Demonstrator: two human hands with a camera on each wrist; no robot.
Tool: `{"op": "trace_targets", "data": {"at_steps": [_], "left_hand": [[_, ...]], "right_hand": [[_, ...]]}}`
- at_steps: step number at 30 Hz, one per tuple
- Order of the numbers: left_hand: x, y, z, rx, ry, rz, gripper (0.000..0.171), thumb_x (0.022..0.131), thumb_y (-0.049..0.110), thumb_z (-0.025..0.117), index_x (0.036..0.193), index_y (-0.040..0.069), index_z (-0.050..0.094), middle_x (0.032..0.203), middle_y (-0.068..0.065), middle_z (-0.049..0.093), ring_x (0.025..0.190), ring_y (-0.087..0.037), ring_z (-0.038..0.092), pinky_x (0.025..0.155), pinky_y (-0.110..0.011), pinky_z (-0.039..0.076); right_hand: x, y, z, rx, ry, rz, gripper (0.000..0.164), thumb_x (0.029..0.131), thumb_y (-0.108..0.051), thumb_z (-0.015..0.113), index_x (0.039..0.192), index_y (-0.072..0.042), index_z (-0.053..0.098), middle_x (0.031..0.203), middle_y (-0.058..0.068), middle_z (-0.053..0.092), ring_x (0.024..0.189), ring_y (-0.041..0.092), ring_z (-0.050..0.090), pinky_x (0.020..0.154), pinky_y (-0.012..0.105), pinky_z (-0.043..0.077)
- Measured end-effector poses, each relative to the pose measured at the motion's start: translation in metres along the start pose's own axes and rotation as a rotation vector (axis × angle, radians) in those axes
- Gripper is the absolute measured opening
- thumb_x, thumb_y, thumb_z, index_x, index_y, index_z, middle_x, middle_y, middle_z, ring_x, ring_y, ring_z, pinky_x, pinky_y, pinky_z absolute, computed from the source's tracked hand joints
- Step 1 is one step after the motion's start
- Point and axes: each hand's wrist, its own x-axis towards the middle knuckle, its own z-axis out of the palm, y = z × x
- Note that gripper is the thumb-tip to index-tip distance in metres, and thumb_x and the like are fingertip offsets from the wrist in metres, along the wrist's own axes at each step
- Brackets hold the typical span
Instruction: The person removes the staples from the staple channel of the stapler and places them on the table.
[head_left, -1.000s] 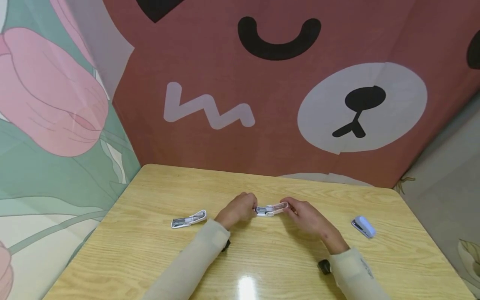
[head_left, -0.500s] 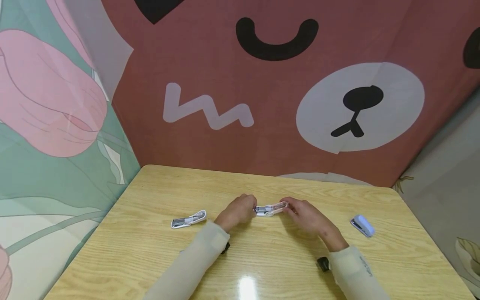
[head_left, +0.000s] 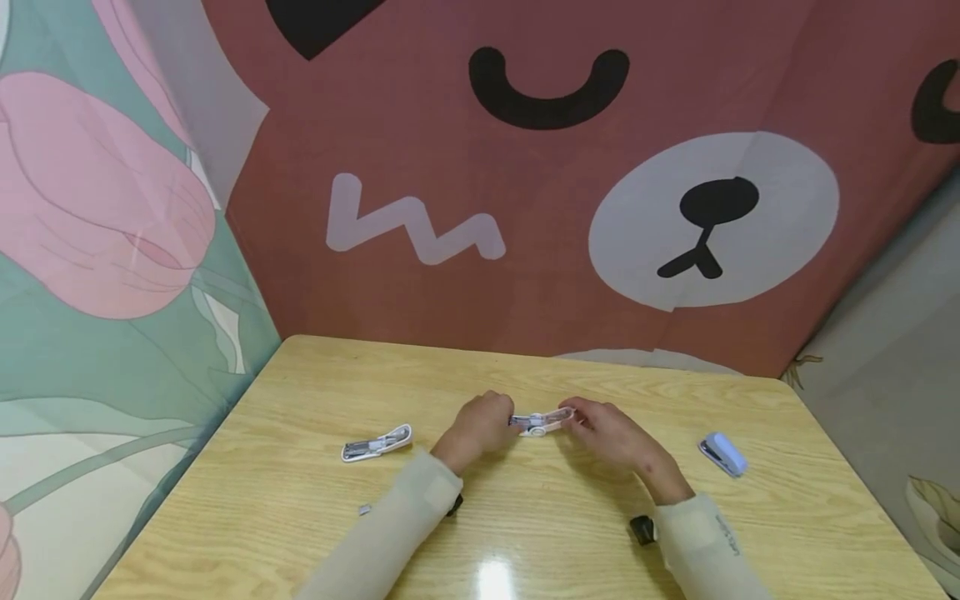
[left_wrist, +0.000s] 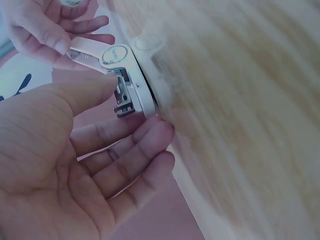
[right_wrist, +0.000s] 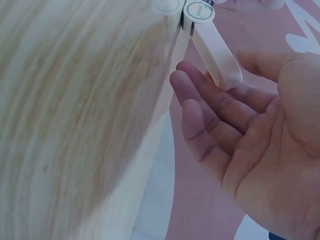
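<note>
In the head view, a white and pale pink stapler (head_left: 537, 422) is folded open between my two hands at mid-table. My left hand (head_left: 478, 425) grips its base end. Seen from the left wrist, the thumb (left_wrist: 97, 90) lies at the metal staple channel (left_wrist: 122, 95) and the curled fingers are at the base's tip. On the other side, my right hand (head_left: 611, 433) pinches the raised cover end. The right wrist view has the pale pink cover (right_wrist: 217, 55) between the thumb and the fingers. Part of the base is hidden behind my left hand in the head view.
Another white stapler (head_left: 377, 443) lies opened out on the wooden table (head_left: 315, 375), left of my left hand. A closed lilac stapler (head_left: 723, 454) lies at the right. Beside my left sleeve is a small grey piece (head_left: 364, 509). A printed cloth (head_left: 420, 308) hangs behind the table.
Both hands keep hold of the opened stapler in nearly the same place. The head view has shifted slightly, and the small grey piece beside the left sleeve now shows more fully.
</note>
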Motion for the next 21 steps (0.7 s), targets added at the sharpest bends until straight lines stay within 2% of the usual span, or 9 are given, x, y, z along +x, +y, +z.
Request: {"op": "trace_targets", "data": {"at_steps": [4, 11, 16, 21], "left_hand": [[-0.0010, 0.0025, 0.0021, 0.073, 0.015, 0.012, 0.036, 0.091, 0.040, 0.060, 0.065, 0.016, 0.057, 0.060, 0.003, 0.049, 0.047, -0.011, 0.037, 0.043, -0.028, 0.033], [-0.0010, 0.0041, 0.0016, 0.182, 0.066, 0.057, 0.034, 0.090, 0.040, 0.060, 0.066, 0.018, 0.056, 0.064, 0.004, 0.049, 0.050, -0.010, 0.039, 0.043, -0.028, 0.034], [0.0006, 0.0040, -0.0001, 0.189, 0.081, 0.100, 0.030, 0.091, 0.034, 0.062, 0.066, 0.017, 0.055, 0.064, 0.005, 0.049, 0.052, -0.010, 0.040, 0.045, -0.027, 0.035], [0.0019, 0.0044, -0.0003, 0.184, 0.109, 0.189, 0.019, 0.090, 0.019, 0.064, 0.071, 0.018, 0.061, 0.069, 0.006, 0.056, 0.056, -0.009, 0.046, 0.048, -0.025, 0.038]], "right_hand": [[-0.0003, 0.0009, 0.0009, 0.016, 0.000, 0.006, 0.033, 0.099, -0.022, 0.050, 0.126, -0.005, 0.054, 0.097, 0.005, 0.062, 0.072, 0.013, 0.054, 0.058, 0.029, 0.044], [0.0004, 0.0003, 0.0018, -0.012, 0.029, 0.009, 0.032, 0.097, -0.022, 0.053, 0.125, -0.008, 0.056, 0.101, -0.001, 0.063, 0.086, 0.012, 0.059, 0.065, 0.029, 0.047], [0.0009, -0.0007, 0.0016, -0.013, 0.053, -0.022, 0.030, 0.096, -0.019, 0.056, 0.123, -0.008, 0.058, 0.103, -0.001, 0.063, 0.085, 0.012, 0.060, 0.067, 0.030, 0.049], [0.0009, -0.0022, 0.0008, -0.005, 0.061, -0.030, 0.030, 0.095, -0.019, 0.056, 0.123, -0.008, 0.058, 0.098, -0.003, 0.062, 0.081, 0.011, 0.060, 0.064, 0.028, 0.049]]}}
